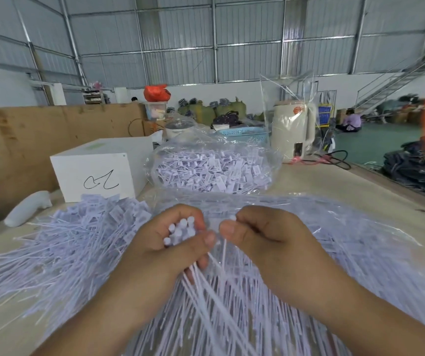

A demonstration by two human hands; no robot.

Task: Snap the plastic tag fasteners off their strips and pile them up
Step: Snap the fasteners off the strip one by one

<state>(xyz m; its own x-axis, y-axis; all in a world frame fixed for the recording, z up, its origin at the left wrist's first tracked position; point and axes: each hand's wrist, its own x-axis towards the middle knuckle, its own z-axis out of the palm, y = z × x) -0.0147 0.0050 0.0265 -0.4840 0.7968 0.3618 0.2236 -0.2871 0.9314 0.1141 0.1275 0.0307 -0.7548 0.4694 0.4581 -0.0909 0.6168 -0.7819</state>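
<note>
Warehouse walls of grey metal sheeting fill the upper half of the frame, with a metal staircase (396, 83) at upper right and a person sitting on the green floor (350, 122) far off at right. Below that we see a pale desk (322, 181) running across the picture.

At centre, we hold our two hands close together. Our left hand (170, 242) has a clenched grip around a bundle of white fasteners (180, 229), their round heads showing at the top of the fist and their long thin tails trailing toward the lower middle of the frame. Our right hand (255, 235) pinches a single fastener (228, 227) between thumb and forefinger, just beside the bundle.

Left of the hands, a loose pile of fasteners (59, 242) spreads over the desk, tags and tails lying every way. Under and to the right of the hands lies a clear plastic bag (347, 235) with more white pieces beneath it. Above centre, a second clear bag (214, 170) bulges with tagged pieces.

Around these we see a white box (98, 170) with a black scribble at middle left, a white bottle (29, 206) lying on its side beside it, and a cream kettle (293, 127) wrapped in clear film at upper right.

We judge the work well under way but far from finished: one sizeable pile is made, yet both bags appear to hold plenty of stock.
</note>
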